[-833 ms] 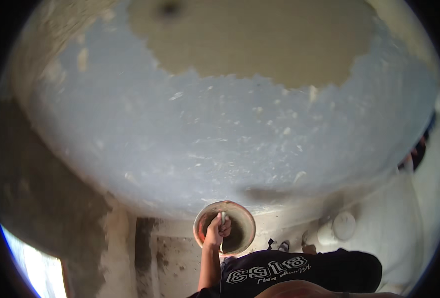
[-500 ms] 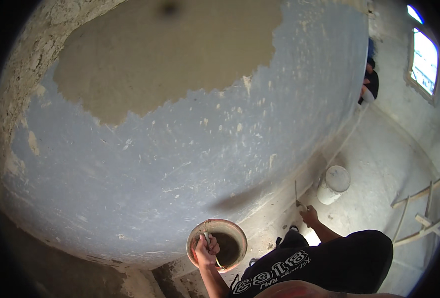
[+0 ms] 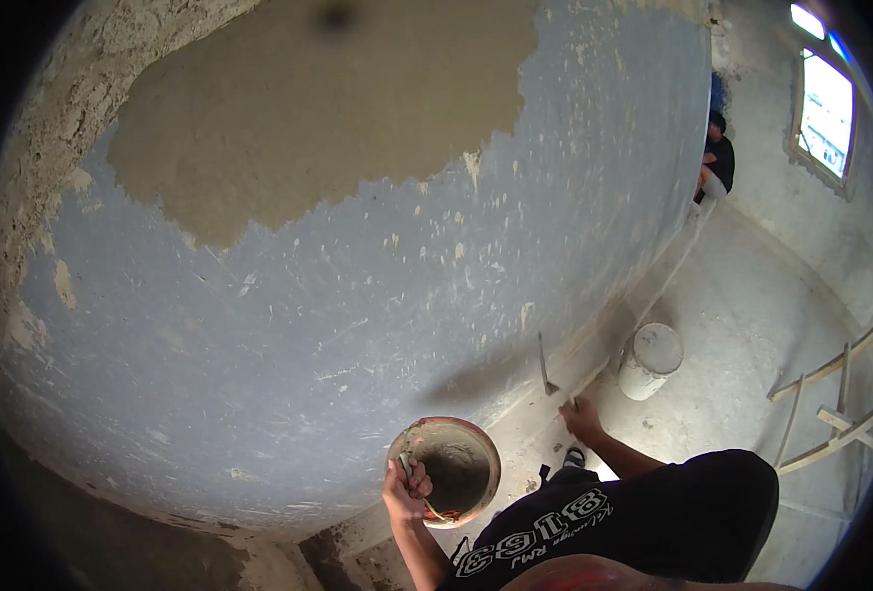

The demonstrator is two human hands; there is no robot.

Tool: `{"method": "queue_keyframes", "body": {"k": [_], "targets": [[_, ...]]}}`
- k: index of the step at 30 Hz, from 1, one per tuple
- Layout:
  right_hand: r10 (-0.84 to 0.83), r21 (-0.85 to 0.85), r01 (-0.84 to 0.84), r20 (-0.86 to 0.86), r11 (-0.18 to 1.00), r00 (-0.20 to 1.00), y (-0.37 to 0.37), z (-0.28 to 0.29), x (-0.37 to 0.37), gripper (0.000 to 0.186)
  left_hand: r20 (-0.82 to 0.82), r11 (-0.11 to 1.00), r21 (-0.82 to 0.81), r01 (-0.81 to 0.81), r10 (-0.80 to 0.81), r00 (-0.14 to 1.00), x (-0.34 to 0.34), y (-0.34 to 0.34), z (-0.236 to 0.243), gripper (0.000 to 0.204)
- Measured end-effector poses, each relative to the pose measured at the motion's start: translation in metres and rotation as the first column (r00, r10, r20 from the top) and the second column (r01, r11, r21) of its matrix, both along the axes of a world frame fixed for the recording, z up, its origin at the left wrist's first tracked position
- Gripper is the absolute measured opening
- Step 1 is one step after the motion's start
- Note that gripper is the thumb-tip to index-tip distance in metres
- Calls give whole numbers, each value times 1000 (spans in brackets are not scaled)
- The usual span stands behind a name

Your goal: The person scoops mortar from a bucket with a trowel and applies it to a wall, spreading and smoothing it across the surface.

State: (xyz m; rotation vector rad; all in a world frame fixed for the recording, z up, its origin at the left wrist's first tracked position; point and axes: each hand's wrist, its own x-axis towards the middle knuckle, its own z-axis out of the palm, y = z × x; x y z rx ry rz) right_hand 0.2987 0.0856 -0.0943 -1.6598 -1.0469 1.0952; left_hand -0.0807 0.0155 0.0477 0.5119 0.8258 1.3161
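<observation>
- at the far left, a band of rough, crumbly, beige masonry runs along the edge of the broad, blue-grey painted wall in front of me.
- high on that wall lies a large, brown-grey, smooth coat of plaster with a ragged lower edge; pale specks and scratches mark the paint below it.
- my left grip is closed around the pale handle of a bucket, at the bucket's left side.
- the bucket is round and open, with a reddish, smeared rim, and sits just before me near the wall's foot; grey-brown stuff lies inside, and i cannot tell whether the base touches the floor.
- right of the bucket, a thin, flat-bladed hand tool stands out edge-on, well clear of the bucket.
- my right grip is curled around the tool's handle end.
- farther right, a whitish, cylindrical pail stands on the pale grey floor.
- beyond it, a person in black is by the wall's far end.
- at the far right is a frame of light wooden bars.
</observation>
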Motion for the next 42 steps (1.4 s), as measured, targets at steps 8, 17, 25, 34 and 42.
{"method": "queue_keyframes", "body": {"k": [8,17,25,34,42], "targets": [[-146,747,-72,222,661,964,129,192,14,36,-1,996,-49,81,-81,997,19,7,-4,51],[-396,896,-77,269,437,878,238,384,-22,45,-12,996,-81,-35,34,999,22,3,-8,50],[-378,904,-100,272,415,885,279,395,-46,41,50,990,-36,-133,135,990,9,-4,-4,44],[-240,813,-123,308,570,920,277,346,-41,36,-18,981,-97,-170,169,985,2,4,-4,50],[-269,786,-98,322,610,908,268,350,-34,33,-11,986,-84,-146,146,989,5,5,-1,45]]}}
